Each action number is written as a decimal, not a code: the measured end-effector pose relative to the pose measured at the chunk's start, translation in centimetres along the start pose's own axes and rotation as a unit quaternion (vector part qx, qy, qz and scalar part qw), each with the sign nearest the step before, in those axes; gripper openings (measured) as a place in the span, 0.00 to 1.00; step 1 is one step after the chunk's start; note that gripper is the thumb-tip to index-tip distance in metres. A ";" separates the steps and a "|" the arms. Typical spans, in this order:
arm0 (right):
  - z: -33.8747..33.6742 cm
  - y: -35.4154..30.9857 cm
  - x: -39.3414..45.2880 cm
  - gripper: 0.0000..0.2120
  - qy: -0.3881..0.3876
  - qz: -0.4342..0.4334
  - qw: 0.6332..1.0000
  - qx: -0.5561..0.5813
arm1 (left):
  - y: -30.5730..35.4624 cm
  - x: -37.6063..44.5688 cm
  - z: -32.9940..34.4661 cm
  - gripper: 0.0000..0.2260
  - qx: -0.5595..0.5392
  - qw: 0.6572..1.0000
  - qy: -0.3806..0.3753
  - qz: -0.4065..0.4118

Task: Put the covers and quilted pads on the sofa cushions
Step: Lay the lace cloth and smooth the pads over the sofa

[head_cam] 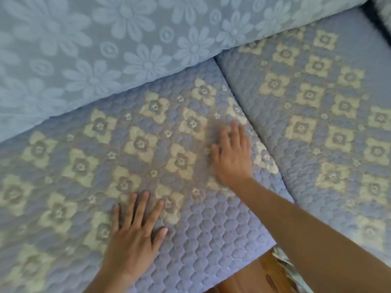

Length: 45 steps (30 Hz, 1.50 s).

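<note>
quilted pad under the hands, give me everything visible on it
The quilted pad is lavender-blue fabric stitched in small scale-like cells, with cream flower motifs in rows and a plain quilted border along its near and right edges. It lies flat on the seat, its far edge against the blue floral back cushion, its right edge meeting a matching second pad. The left hand rests flat on it, fingers spread; the right hand, blurred, lies open near its right edge.

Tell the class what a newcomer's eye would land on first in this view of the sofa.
First, two bare hands lie flat on the near quilted pad: the left hand low in the middle, the right hand, blurred, near the pad's right edge. A second quilted pad with the same cream flower squares lies to the right, and a pale blue daisy-patterned back cushion runs along the top.
</note>
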State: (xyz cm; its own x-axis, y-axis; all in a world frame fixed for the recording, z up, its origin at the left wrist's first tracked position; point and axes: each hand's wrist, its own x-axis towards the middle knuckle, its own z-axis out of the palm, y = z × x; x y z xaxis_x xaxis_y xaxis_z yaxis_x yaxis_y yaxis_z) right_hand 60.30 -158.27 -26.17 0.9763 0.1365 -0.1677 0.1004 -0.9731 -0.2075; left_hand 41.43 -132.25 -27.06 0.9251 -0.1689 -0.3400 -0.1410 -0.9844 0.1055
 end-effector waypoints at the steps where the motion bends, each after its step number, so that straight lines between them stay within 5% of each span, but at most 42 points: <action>1: 0.4 -1.3 -1.6 0.28 -0.048 -0.119 0.992 -0.007 | 0.1 0.0 -0.4 0.30 -0.011 1.000 -0.012 -0.003; 3: 0.1 -0.1 -1.3 0.29 -0.114 -0.168 0.978 -0.046 | -0.1 -0.3 -0.4 0.30 -0.022 0.999 -0.031 -0.008; 5: -0.2 1.7 1.6 0.29 -0.054 0.115 0.992 0.004 | 0.5 -0.4 -0.8 0.29 -0.047 0.997 -0.055 -0.020; 6: -0.6 1.5 3.1 0.29 -0.041 0.239 0.970 0.034 | 0.8 -0.6 -1.1 0.29 -0.066 0.996 -0.056 -0.038; 7: -1.1 0.5 4.2 0.28 -0.041 0.289 0.955 0.045 | 1.3 -0.3 -1.6 0.28 -0.091 0.993 -0.058 -0.051; 8: -1.6 -2.4 4.5 0.28 -0.036 0.264 0.963 0.031 | 1.4 -0.5 -2.2 0.28 -0.117 0.989 -0.060 -0.061; 10: -1.6 -9.2 3.8 0.27 -0.018 0.074 0.997 0.010 | 1.5 -0.5 -3.0 0.27 -0.166 0.983 -0.057 -0.063; 12: -0.2 -17.5 0.9 0.27 -0.055 -0.114 0.992 0.005 | -0.9 -1.9 -3.6 0.27 -0.173 0.981 -0.014 -0.088; 14: 2.7 -25.1 -2.7 0.27 -0.111 -0.192 0.975 -0.003 | -5.5 -4.9 -2.6 0.25 -0.161 0.973 0.024 -0.162; 17: 7.4 -32.9 -5.8 0.29 -0.142 -0.167 0.975 -0.035 | -16.3 -12.2 0.6 0.25 -0.145 0.955 0.020 -0.257; 21: 11.9 -41.3 -8.6 0.32 -0.100 -0.058 0.992 -0.057 | -31.6 -23.2 3.9 0.28 -0.119 0.953 -0.001 -0.279; 24: 14.9 -50.4 -11.4 0.34 -0.100 -0.052 0.992 -0.053 | -41.5 -31.2 5.3 0.28 -0.151 0.866 0.020 -0.477; 29: 19.1 -68.6 -16.0 0.35 -0.089 -0.068 0.992 -0.055 | -54.1 -45.1 8.4 0.30 -0.200 0.777 -0.005 -0.596; 32: 20.8 -76.0 -19.2 0.34 -0.136 -0.263 0.950 -0.103 | -57.0 -48.4 9.3 0.31 -0.252 0.734 -0.042 -0.630; 34: 20.8 -79.2 -21.8 0.33 -0.203 -0.423 0.874 -0.125 | -56.8 -48.0 8.9 0.30 -0.266 0.721 -0.039 -0.638; 37: 19.3 -79.9 -23.3 0.31 -0.251 -0.555 0.786 -0.107 | -54.7 -46.5 7.6 0.27 -0.279 0.744 0.046 -0.606; 40: 18.4 -78.1 -20.7 0.33 -0.172 -0.448 0.873 -0.084 | -52.8 -48.5 8.8 0.27 -0.258 0.798 0.053 -0.542; 42: 18.8 -78.0 -17.9 0.33 -0.139 -0.303 0.939 -0.084 | -52.9 -50.6 10.6 0.28 -0.245 0.783 0.038 -0.571; 45: 22.0 -82.9 -17.4 0.35 -0.142 -0.192 0.963 -0.123 | -52.7 -51.3 12.5 0.28 -0.228 0.749 0.065 -0.618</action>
State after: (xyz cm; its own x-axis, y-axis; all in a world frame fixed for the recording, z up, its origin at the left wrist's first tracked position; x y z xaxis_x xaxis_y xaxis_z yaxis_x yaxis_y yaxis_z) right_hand 30.73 -75.88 -27.28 0.7698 0.5063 -0.3887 0.5198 -0.8507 -0.0785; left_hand -3.03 -72.31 -26.84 0.2797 0.8934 -0.3515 0.9601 -0.2598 0.1034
